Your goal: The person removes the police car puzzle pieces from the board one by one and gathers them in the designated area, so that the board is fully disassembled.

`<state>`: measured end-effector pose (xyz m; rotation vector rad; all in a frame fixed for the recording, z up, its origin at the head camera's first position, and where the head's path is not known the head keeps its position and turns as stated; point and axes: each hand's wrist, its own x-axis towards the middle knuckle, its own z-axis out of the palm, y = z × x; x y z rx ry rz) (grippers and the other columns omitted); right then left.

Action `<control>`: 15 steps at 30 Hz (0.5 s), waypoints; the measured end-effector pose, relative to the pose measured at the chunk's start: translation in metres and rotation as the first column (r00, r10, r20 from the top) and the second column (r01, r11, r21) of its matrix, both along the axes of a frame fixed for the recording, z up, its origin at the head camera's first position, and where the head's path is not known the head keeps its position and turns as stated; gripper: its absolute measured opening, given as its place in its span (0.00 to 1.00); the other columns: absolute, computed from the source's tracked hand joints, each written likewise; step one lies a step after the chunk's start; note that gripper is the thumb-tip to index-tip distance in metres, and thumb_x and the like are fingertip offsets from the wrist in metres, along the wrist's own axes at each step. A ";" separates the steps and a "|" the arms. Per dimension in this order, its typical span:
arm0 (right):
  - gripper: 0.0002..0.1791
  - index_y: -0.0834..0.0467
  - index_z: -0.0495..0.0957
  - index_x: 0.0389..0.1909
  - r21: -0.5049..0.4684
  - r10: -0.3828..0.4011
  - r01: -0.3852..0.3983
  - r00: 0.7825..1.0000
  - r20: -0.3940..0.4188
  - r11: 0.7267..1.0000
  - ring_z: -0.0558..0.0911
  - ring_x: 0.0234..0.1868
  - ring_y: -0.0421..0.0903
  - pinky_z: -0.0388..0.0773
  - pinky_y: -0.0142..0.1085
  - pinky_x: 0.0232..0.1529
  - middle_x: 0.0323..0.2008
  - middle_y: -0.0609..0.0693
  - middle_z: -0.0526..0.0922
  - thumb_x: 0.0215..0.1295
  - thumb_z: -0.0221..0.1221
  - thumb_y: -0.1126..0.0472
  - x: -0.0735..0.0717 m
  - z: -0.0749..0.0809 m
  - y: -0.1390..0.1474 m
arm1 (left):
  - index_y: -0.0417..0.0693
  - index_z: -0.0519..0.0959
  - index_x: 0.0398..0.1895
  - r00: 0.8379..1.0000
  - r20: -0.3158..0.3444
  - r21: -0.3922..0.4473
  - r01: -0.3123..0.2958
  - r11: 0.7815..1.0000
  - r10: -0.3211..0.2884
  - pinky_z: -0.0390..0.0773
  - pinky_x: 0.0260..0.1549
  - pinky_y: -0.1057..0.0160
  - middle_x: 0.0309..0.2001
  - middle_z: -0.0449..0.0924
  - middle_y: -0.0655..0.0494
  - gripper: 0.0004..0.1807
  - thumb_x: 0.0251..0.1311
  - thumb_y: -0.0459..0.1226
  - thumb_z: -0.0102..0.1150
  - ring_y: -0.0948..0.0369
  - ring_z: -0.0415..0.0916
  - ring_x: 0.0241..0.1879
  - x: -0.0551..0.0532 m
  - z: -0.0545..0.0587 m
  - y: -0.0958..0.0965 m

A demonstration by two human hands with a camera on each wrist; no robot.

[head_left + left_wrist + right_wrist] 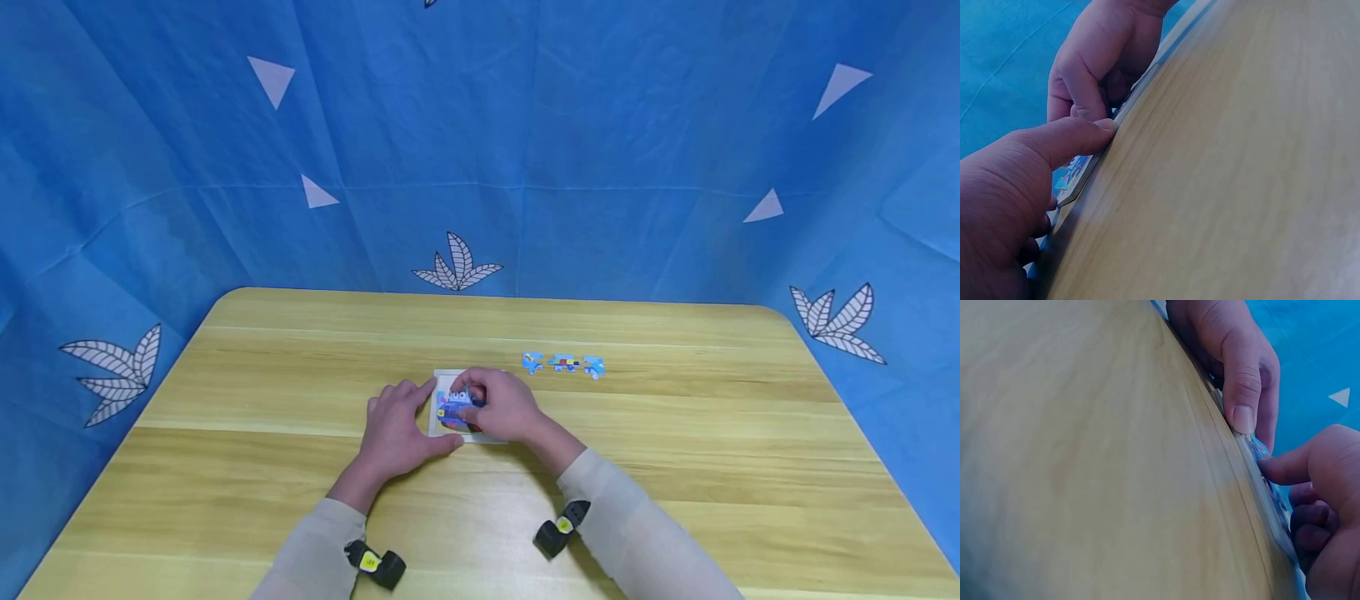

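1 left hand, fingers spread against puzzle; right hand, fingers curled, grasp unclear.

The right hand hid part of the board from us, and we found the print on the three pieces too small to read. The head view's lower edge cut off the sleeves and worktop; the left wrist view's left edge cropped the left hand.
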<state>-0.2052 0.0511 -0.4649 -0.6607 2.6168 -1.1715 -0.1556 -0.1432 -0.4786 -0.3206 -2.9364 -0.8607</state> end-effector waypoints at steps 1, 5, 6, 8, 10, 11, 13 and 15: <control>0.14 0.49 0.82 0.43 -0.003 0.001 -0.001 1.000 -0.001 1.000 0.67 0.24 0.42 0.64 0.37 0.32 0.22 0.43 0.66 0.59 0.68 0.67 0.000 0.000 0.000 | 0.42 0.72 0.69 1.000 -0.001 0.001 0.000 1.000 0.000 0.57 0.44 0.52 0.44 0.74 0.53 0.54 0.40 0.62 0.76 0.54 0.65 0.43 0.000 0.000 0.000; 0.14 0.50 0.82 0.43 -0.013 0.003 -0.003 1.000 -0.001 1.000 0.68 0.25 0.42 0.65 0.38 0.34 0.22 0.44 0.67 0.58 0.65 0.69 0.000 0.000 0.000 | 0.42 0.72 0.69 1.000 -0.003 0.003 0.000 1.000 0.000 0.57 0.44 0.52 0.44 0.74 0.53 0.54 0.40 0.62 0.76 0.54 0.65 0.43 0.000 0.000 0.000; 0.14 0.50 0.82 0.42 -0.016 0.000 0.000 1.000 0.003 1.000 0.68 0.25 0.42 0.65 0.38 0.34 0.23 0.44 0.67 0.58 0.65 0.69 0.000 0.000 -0.001 | 0.41 0.72 0.69 1.000 -0.004 0.003 0.000 1.000 0.000 0.57 0.44 0.52 0.44 0.74 0.53 0.54 0.40 0.62 0.76 0.54 0.65 0.43 0.000 0.000 0.000; 0.14 0.49 0.82 0.42 -0.020 -0.010 0.010 1.000 0.011 1.000 0.69 0.25 0.43 0.65 0.38 0.34 0.23 0.44 0.67 0.58 0.66 0.68 0.000 0.000 -0.001 | 0.41 0.72 0.69 1.000 -0.006 0.005 0.001 1.000 -0.001 0.57 0.44 0.52 0.44 0.74 0.53 0.54 0.40 0.62 0.76 0.54 0.65 0.43 0.000 0.000 0.000; 0.14 0.49 0.82 0.42 -0.026 -0.020 0.021 1.000 0.018 0.999 0.69 0.26 0.43 0.65 0.38 0.33 0.22 0.44 0.67 0.58 0.67 0.68 0.000 -0.002 -0.001 | 0.41 0.72 0.69 1.000 -0.007 0.005 0.002 1.000 -0.002 0.57 0.44 0.52 0.44 0.74 0.53 0.54 0.40 0.62 0.76 0.54 0.65 0.43 0.000 0.000 -0.001; 0.14 0.48 0.82 0.42 -0.031 -0.027 0.028 0.999 0.019 0.999 0.69 0.25 0.43 0.65 0.38 0.33 0.22 0.44 0.67 0.58 0.67 0.68 0.000 -0.002 -0.001 | 0.41 0.72 0.69 1.000 -0.007 0.004 0.002 1.000 -0.002 0.57 0.44 0.52 0.44 0.74 0.53 0.54 0.40 0.62 0.76 0.54 0.65 0.43 0.000 0.000 0.000; 0.14 0.48 0.82 0.41 -0.041 -0.037 0.038 0.999 0.019 0.998 0.69 0.25 0.43 0.65 0.37 0.33 0.22 0.44 0.67 0.58 0.68 0.68 0.001 -0.003 0.000 | 0.41 0.71 0.70 1.000 -0.005 0.002 0.001 1.000 -0.001 0.57 0.45 0.52 0.44 0.74 0.53 0.54 0.40 0.62 0.76 0.54 0.66 0.44 0.000 0.000 -0.001; 0.14 0.49 0.82 0.41 -0.051 -0.037 0.038 0.999 0.014 0.998 0.68 0.25 0.43 0.65 0.38 0.33 0.21 0.44 0.67 0.57 0.68 0.68 0.001 -0.003 0.000 | 0.42 0.71 0.70 1.000 -0.001 0.001 -0.002 1.000 0.002 0.57 0.45 0.52 0.45 0.74 0.53 0.55 0.40 0.62 0.76 0.54 0.66 0.44 0.000 -0.001 -0.001</control>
